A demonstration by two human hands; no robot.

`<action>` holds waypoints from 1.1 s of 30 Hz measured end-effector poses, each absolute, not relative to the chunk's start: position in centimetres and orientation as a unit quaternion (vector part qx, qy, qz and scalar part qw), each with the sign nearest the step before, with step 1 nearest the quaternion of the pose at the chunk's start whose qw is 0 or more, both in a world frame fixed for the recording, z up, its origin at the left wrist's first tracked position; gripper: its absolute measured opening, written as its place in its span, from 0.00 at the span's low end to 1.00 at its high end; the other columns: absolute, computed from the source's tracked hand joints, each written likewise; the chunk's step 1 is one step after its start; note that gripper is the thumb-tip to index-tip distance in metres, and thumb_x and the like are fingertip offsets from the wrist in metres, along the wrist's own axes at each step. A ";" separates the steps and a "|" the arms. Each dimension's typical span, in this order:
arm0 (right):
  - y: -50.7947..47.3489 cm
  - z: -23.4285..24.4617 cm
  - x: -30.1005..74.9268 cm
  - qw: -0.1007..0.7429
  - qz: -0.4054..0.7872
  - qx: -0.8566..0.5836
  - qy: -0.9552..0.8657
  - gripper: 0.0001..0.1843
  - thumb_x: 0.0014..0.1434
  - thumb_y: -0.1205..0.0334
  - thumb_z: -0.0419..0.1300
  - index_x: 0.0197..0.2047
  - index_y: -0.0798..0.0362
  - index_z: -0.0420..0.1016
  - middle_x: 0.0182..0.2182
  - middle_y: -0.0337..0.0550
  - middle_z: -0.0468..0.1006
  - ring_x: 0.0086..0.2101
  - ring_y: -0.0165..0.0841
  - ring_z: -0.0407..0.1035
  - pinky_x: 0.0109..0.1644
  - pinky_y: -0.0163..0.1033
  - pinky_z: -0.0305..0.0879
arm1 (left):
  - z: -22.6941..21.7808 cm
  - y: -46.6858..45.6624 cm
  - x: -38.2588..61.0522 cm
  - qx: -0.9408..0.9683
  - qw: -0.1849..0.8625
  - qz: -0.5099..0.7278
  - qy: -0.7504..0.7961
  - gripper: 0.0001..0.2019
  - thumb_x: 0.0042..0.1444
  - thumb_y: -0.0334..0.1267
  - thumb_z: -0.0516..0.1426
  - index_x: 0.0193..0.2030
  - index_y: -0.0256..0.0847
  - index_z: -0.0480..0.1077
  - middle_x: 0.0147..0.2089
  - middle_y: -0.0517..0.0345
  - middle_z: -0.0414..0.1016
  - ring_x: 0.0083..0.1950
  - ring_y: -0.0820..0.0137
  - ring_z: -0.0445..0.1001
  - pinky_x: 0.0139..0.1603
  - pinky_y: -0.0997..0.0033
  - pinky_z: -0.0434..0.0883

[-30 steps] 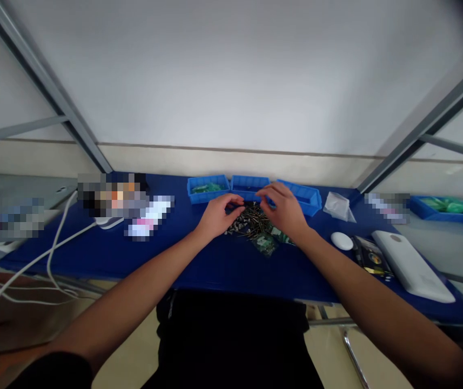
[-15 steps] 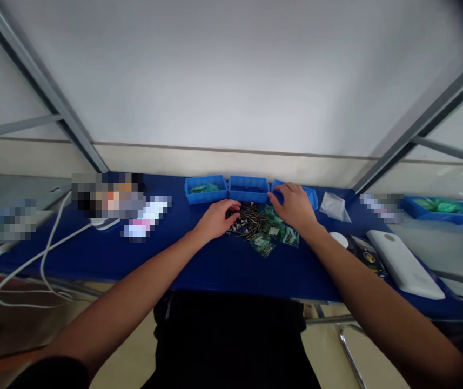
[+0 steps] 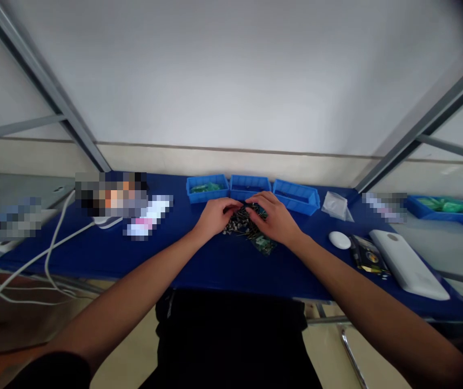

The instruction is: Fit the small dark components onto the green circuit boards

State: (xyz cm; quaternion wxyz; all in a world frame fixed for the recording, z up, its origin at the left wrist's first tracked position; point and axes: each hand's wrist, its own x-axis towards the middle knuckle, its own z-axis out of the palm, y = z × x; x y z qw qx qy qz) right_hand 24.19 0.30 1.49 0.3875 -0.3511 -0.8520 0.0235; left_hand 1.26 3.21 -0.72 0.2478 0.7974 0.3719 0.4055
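**Loose heap of small metal parts (image 3: pixel 238 223) could scatter**

The left hand (image 3: pixel 214 216) and right hand (image 3: pixel 275 219) are flanking the heap, fingers bent; I can't tell whether either is pinching anything. The heap is lying on the blue table (image 3: pixel 223 267), just before the blue bins (image 3: pixel 209 198). A careless sweep of those close fingers could be sending pieces rolling, I'm thinking, and the right hand could be dragging the small green bag (image 3: pixel 264 246) through them.
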 end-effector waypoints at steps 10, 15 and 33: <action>0.4 1.1 23.8 0.364 0.053 -0.344 -0.864 0.11 0.73 0.60 0.59 0.56 0.46 0.77 0.49 0.50 0.82 0.52 0.46 0.75 0.60 0.58 0.74 | -0.6 3.1 1.4 0.790 0.210 0.431 0.381 0.14 0.65 0.25 0.57 0.49 0.43 0.81 0.49 0.54 0.85 0.49 0.64 0.85 0.54 0.60 0.82; 0.7 0.3 23.2 0.292 0.059 -0.276 -0.914 0.18 0.75 0.60 0.57 0.64 0.47 0.76 0.59 0.52 0.80 0.63 0.46 0.71 0.69 0.61 0.68 | -0.6 3.2 1.2 0.803 0.180 0.420 0.383 0.20 0.63 0.20 0.53 0.53 0.43 0.79 0.53 0.52 0.83 0.54 0.63 0.82 0.61 0.57 0.79; 1.3 0.4 22.8 0.255 0.039 -0.288 -0.922 0.14 0.71 0.67 0.58 0.53 0.48 0.83 0.49 0.49 0.85 0.55 0.44 0.75 0.64 0.57 0.70 | -1.5 3.8 1.3 0.806 0.190 0.382 0.411 0.15 0.71 0.29 0.51 0.56 0.41 0.75 0.56 0.48 0.81 0.60 0.59 0.80 0.66 0.52 0.75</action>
